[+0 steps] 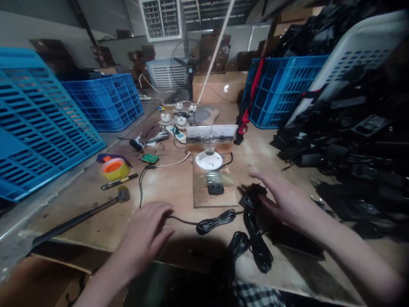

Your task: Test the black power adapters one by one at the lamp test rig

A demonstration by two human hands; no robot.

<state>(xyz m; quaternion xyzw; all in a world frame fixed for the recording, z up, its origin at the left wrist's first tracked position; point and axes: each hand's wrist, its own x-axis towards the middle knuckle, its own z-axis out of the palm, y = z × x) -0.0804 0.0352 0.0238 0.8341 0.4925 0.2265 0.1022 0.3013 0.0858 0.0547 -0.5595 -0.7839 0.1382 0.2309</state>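
My left hand [148, 230] is low at the table's left middle, fingers curled with the thumb a little apart. A thin black cable [183, 221] runs from its fingers to a tied coil [215, 221]; the cable's end is hidden by the hand. My right hand [283, 198] is spread beside a black power adapter [254, 194], its index finger stretched past it and its thumb close to it. More black cable bundles [258, 243] lie below. Between the hands, a wooden board [200, 200] carries a white lamp holder [208, 160] with a clear bulb and a black socket [215, 188].
A hammer [123, 195], a pen [118, 182], tape rolls [115, 169] and a green circuit board [149, 158] lie at left. Black adapters [345, 149] are heaped at right. Blue crates [105, 102] flank the table [172, 187]; a fan [190, 69] stands behind.
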